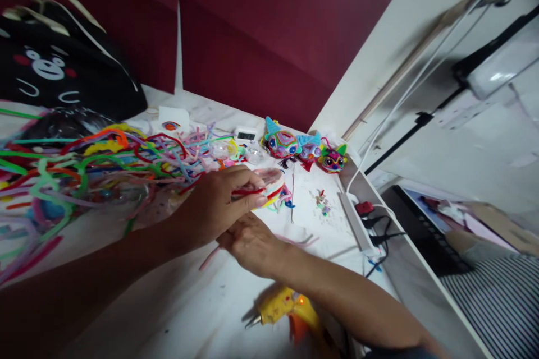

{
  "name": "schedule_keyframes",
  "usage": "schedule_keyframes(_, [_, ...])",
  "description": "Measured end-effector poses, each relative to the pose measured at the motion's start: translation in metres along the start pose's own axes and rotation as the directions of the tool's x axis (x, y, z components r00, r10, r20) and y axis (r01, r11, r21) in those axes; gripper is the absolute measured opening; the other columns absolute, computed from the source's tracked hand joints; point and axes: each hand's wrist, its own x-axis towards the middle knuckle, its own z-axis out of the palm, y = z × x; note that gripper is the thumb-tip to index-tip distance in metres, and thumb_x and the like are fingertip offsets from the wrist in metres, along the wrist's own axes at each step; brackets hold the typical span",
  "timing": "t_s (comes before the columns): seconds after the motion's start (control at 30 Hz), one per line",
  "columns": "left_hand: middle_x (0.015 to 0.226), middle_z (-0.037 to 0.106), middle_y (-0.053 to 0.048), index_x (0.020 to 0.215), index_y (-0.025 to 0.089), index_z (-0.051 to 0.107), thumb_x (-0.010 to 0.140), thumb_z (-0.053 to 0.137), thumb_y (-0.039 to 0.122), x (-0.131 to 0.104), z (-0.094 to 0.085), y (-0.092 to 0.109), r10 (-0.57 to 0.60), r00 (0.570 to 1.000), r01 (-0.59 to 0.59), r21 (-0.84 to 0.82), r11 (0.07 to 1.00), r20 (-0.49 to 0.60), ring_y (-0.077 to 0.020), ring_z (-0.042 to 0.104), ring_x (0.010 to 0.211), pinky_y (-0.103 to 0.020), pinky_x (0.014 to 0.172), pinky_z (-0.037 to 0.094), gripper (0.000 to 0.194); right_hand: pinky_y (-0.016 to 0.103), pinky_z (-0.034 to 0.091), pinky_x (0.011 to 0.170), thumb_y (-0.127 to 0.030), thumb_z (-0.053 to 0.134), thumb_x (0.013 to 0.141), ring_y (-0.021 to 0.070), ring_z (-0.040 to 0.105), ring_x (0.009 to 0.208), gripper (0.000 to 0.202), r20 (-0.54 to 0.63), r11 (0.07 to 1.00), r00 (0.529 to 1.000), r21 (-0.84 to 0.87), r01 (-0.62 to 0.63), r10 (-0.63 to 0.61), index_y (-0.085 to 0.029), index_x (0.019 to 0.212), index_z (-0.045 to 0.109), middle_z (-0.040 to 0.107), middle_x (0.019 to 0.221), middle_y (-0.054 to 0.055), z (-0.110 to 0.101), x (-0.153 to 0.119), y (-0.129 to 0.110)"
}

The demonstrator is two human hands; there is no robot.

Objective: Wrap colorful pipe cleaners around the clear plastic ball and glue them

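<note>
My left hand (pixel 219 202) comes in from the lower left, its thumb and fingers pinched on a rounded craft piece (pixel 273 180) wrapped in white, red and yellow pipe cleaner. Crossing beneath it from the right is my right hand (pixel 248 238), its fingers curled in under the left hand and mostly hidden; what they hold, if anything, cannot be seen. A pink pipe cleaner (pixel 209 258) sticks out below the right hand. Below the right forearm lies a yellow glue gun (pixel 282 305) with a small orange light, its nozzle pointing left.
Tangled colourful pipe cleaners (pixel 84 162) cover the left side. Finished animal-face crafts (pixel 282 143) stand at the back, beside a small digital clock (pixel 245 134). A black bag (pixel 63 67) sits back left. A power strip (pixel 362 224) with cables lines the right edge; scraps (pixel 322 202) lie nearby.
</note>
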Motion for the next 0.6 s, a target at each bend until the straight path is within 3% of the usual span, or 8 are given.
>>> schedule_keyframes(0.1, [0.081,0.068,0.001,0.08,0.019,0.065,0.078,0.058,0.025,0.0,0.001,-0.002,0.014,1.0,-0.014,0.004,1.0,-0.014,-0.0158,0.062,0.077,-0.024,0.076,0.047,0.009,0.041,0.048,0.085,-0.018,0.049,0.097,0.0272,0.057,0.103,0.016,-0.003,1.0,1.0,-0.016,0.004,-0.004,-0.013,0.1,0.064,0.067,0.106,0.014,0.0,-0.001,-0.002])
schedule_keyframes(0.23, [0.077,0.067,0.001,0.078,0.018,0.065,0.077,0.06,0.022,0.001,0.001,-0.002,0.018,1.0,-0.018,-0.009,1.0,-0.018,-0.014,0.061,0.073,-0.022,0.072,0.046,0.006,0.043,0.051,0.082,-0.01,0.048,0.092,0.0282,0.061,0.09,0.015,0.057,0.996,0.998,0.086,-0.021,0.016,-0.009,0.096,0.063,0.069,0.096,0.017,-0.032,-0.015,-0.008])
schedule_keyframes(0.33, [0.076,0.066,0.002,0.077,0.018,0.066,0.078,0.062,0.021,0.001,0.001,-0.002,0.028,0.999,-0.028,-0.011,1.0,-0.018,-0.0127,0.061,0.071,-0.021,0.069,0.045,0.005,0.026,0.051,0.06,-0.004,0.049,0.088,0.0166,0.061,0.063,0.015,0.13,0.961,0.989,0.256,-0.103,0.071,-0.011,0.097,0.059,0.069,0.079,0.006,-0.071,-0.038,-0.01])
schedule_keyframes(0.37, [0.076,0.066,0.002,0.078,0.018,0.066,0.078,0.062,0.021,0.001,0.001,-0.003,0.032,0.999,-0.032,-0.009,0.999,-0.017,-0.0125,0.061,0.072,-0.02,0.069,0.044,0.005,0.021,0.049,0.056,-0.005,0.048,0.091,0.0131,0.061,0.062,0.016,0.134,0.892,0.984,0.422,-0.164,0.117,-0.012,0.101,0.058,0.069,0.079,0.003,-0.084,-0.048,-0.01])
schedule_keyframes(0.4, [0.077,0.067,0.002,0.078,0.018,0.066,0.079,0.063,0.022,0.001,0.001,-0.003,0.037,0.999,-0.037,-0.008,0.999,-0.012,-0.0126,0.062,0.073,-0.02,0.069,0.044,0.005,0.019,0.049,0.057,-0.007,0.048,0.093,0.0119,0.062,0.064,0.016,0.113,0.824,0.98,0.53,-0.2,0.165,-0.014,0.104,0.058,0.069,0.08,0.003,-0.096,-0.057,-0.009])
schedule_keyframes(0.5, [0.081,0.068,0.002,0.081,0.018,0.067,0.08,0.063,0.022,0.0,0.004,-0.006,0.049,0.999,-0.049,-0.012,0.999,0.005,-0.0133,0.064,0.078,-0.021,0.071,0.044,0.006,0.021,0.05,0.072,-0.017,0.051,0.097,0.0124,0.065,0.079,0.02,-0.005,0.75,0.953,0.619,-0.235,0.304,-0.019,0.115,0.06,0.07,0.098,0.005,-0.125,-0.081,-0.005])
schedule_keyframes(0.6, [0.083,0.069,0.001,0.08,0.018,0.067,0.081,0.062,0.022,-0.002,0.005,-0.006,0.054,0.998,-0.054,-0.023,0.998,0.036,-0.0142,0.064,0.081,-0.022,0.073,0.044,0.006,0.019,0.048,0.065,-0.015,0.057,0.095,0.0101,0.064,0.074,0.013,-0.179,0.725,0.895,0.659,-0.2,0.409,-0.021,0.103,0.065,0.069,0.085,0.001,-0.14,-0.091,0.001])
